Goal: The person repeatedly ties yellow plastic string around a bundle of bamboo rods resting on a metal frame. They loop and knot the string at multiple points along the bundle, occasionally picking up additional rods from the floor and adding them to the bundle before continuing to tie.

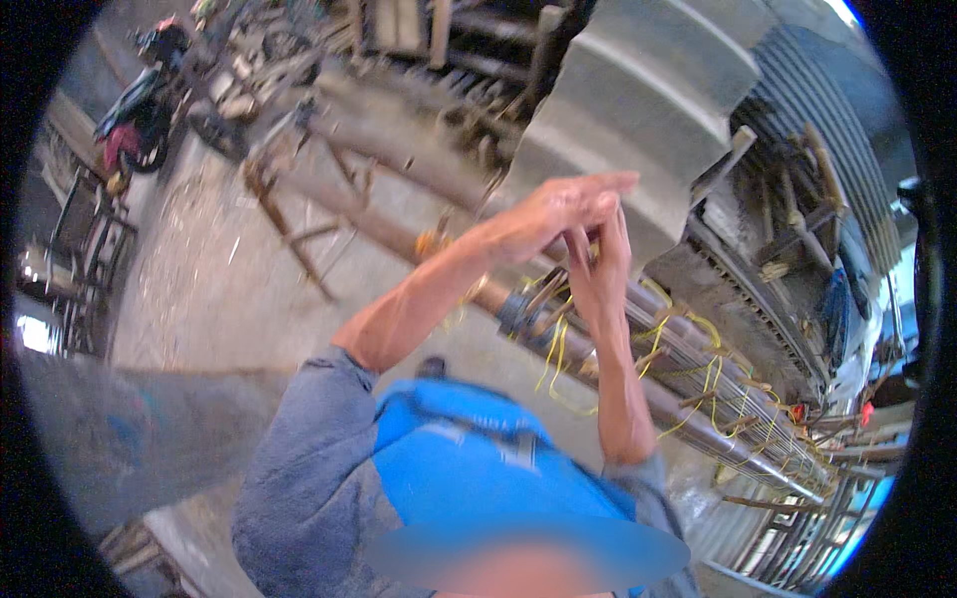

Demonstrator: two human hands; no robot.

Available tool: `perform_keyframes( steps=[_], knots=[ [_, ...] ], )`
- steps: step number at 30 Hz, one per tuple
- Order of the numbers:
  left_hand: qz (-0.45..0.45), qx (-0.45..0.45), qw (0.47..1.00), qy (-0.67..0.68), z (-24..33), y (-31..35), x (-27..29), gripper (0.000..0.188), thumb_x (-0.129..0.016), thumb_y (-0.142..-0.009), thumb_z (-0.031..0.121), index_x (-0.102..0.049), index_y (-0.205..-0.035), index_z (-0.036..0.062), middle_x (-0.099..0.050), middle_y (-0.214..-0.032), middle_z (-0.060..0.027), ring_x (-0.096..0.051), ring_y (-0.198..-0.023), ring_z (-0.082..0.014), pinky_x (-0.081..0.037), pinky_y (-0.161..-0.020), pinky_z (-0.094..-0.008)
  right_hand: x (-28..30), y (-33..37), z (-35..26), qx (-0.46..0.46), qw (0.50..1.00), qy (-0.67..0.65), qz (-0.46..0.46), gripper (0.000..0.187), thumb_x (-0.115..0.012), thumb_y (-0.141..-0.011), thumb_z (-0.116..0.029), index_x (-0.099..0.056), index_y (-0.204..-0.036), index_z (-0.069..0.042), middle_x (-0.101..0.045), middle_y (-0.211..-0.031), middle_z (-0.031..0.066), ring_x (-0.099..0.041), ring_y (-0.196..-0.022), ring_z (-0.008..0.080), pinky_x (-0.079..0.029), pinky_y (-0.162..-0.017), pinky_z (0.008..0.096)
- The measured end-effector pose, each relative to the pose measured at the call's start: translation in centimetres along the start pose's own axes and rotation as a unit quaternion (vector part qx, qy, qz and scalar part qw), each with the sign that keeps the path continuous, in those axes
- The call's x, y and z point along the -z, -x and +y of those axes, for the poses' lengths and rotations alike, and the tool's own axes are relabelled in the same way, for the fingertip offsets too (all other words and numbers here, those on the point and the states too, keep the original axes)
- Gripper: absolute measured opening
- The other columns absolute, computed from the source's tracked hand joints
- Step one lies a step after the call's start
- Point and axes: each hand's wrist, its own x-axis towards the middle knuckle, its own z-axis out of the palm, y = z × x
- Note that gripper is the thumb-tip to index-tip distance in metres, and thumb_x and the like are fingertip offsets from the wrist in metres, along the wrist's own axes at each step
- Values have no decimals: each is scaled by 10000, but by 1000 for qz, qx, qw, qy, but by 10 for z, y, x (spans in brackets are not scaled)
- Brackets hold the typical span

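Note:
My left hand and my right hand are raised together in front of me, meeting at the fingers. The left reaches across with fingers stretched out to the right. The right points upward, thumb apart from its fingers, and its fingertips are partly hidden against the left hand. I see no object in either hand. Behind and below them runs a long brown pipe, with a bundle of thin rods and yellow cords hanging around it.
A rusty stand props the pipe at the left. Large corrugated sheets stand beyond my hands. A motorcycle is parked at the far left. A grey panel lies at lower left, over the concrete floor.

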Motion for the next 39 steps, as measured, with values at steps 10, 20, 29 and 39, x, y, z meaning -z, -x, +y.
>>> perform_keyframes(
  steps=[10,20,29,39],
  knots=[
    [18,-44,976,213,87,102,92,415,-387,-860,384,-541,-981,17,-539,-725,-42,-536,-705,-178,-406,-807,-380,-76,-40,5,-134,894,-207,-374,301,-426,-821,-235,-557,-774,32,-513,-644,40,-428,-522,116,-352,-474,240],
    [240,241,929,145,-3,185,108,446,-294,-907,326,-412,-1148,-31,-413,-1236,-202,-448,-1103,-304,-396,-867,-412,-135,78,61,-60,968,50,-239,127,-485,-703,-156,-592,-714,-89,-582,-720,129,-578,-697,282,-465,-584,375],
    [65,-49,946,-314,57,75,17,458,-464,-836,308,-437,-1133,-40,-530,-1073,-160,-532,-913,-213,-401,-848,-328,-116,229,49,-73,985,38,-151,241,-450,-728,-98,-552,-946,-100,-581,-894,144,-555,-676,317,-457,-569,416],
    [-480,-85,769,-413,-162,-36,-338,458,-573,-768,94,-430,-1201,52,-353,-1303,-134,-321,-1210,-271,-277,-978,-390,98,588,74,-599,597,95,525,211,-467,-737,-153,-610,-788,-7,-610,-769,174,-598,-694,289,-467,-645,378]
  ],
)
